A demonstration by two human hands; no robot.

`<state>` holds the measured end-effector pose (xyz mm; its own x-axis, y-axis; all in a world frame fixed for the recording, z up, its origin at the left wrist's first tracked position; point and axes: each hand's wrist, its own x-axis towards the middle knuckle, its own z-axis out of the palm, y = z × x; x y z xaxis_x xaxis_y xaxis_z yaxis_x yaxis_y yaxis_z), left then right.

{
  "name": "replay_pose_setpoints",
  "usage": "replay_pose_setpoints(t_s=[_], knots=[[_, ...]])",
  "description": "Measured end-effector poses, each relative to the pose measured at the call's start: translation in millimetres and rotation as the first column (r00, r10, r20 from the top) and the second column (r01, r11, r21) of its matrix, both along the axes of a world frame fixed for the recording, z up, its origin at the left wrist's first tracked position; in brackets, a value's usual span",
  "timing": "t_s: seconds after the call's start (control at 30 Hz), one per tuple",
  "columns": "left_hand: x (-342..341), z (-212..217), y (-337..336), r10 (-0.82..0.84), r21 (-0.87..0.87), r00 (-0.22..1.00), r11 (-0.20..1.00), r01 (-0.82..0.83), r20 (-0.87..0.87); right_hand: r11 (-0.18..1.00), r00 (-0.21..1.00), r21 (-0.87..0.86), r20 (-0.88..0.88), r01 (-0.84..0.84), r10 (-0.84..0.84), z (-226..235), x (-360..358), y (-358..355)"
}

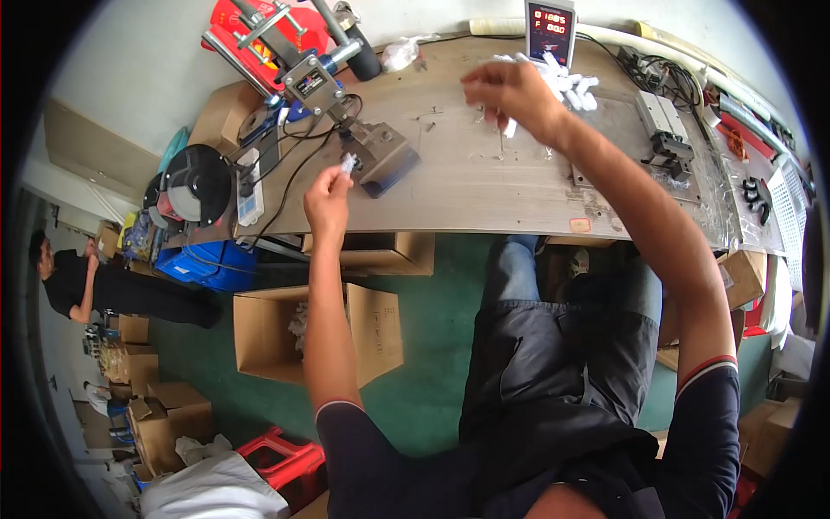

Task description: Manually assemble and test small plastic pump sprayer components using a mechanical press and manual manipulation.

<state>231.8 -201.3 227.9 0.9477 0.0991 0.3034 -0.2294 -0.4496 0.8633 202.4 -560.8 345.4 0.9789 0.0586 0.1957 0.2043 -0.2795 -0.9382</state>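
Note:
My left hand [328,201] pinches a small white plastic piece [348,163] at the front of a metal press [320,86], beside its block-shaped base [380,156]. The piece points up from between thumb and fingers. My right hand [512,93] hangs above the worktable with bent fingers. Motion smears those fingertips, so I cannot tell whether they hold anything. Just below the right palm shows another white piece [509,129]; whether it touches the hand is unclear. Behind the right wrist lies a heap of similar white pieces [571,85].
A counter with red digits [550,33] stands at the table's back. Small dark bits [430,119] lie mid-table. Metal fixtures [667,138] sit at right, a black round fan-like device [197,183] at left. Under the table edge is an open carton [372,333]. Another person [78,281] stands far left.

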Motion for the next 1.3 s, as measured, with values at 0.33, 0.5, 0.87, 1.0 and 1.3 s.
replay_pose_setpoints(t_s=[0.33, 0.5, 0.87, 1.0, 1.3], knots=[[35.9, 15.4, -12.5, -0.049, 0.143, 0.999, 0.989, 0.046, 0.012, 0.997, 0.956, -0.003, 0.283, 0.082, -0.077, 95.0, 75.6, 62.9], [36.9, 27.2, -22.1, -0.025, 0.273, 0.992, 0.962, -0.010, 0.122, 0.999, 0.887, -0.033, 0.461, 0.007, 0.009, 135.6, 97.6, 86.1], [42.5, 31.2, -12.7, -0.062, 0.310, 0.997, 0.950, 0.047, 0.038, 0.902, 0.836, -0.033, 0.363, -0.431, 0.412, 158.8, 43.9, 84.6], [43.6, 32.6, -11.9, -0.102, 0.337, 0.994, 0.938, 0.080, 0.047, 0.942, 0.560, -0.324, 0.765, -0.093, 0.318, 61.3, 9.6, 66.4], [46.8, 31.8, -13.3, -0.177, 0.253, 0.984, 0.951, 0.177, -0.021, 0.980, 0.666, -0.198, 0.728, -0.025, 0.164, -35.4, -10.2, 78.3]])
